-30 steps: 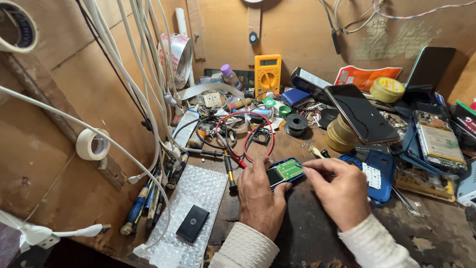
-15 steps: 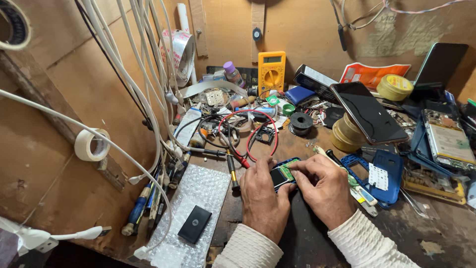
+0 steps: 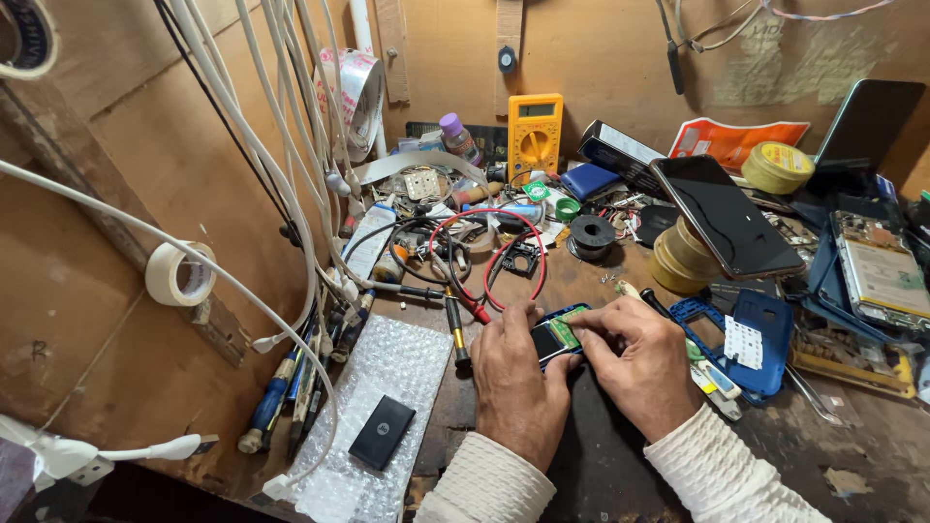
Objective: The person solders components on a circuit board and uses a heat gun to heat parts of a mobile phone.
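Hands [image 3: 581,373] together, both clamped on the small opened phone [image 3: 557,334] on the counter [image 3: 601,475]: light, fragile, so you should grip its edges, not the bare board

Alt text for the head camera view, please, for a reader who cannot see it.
Two hands, left hand and right hand, hold a small opened blue phone with a green circuit board over a cluttered wooden workbench. Nearby lie a yellow multimeter, red and black probe leads, a smartphone on tape rolls, and bubble wrap.
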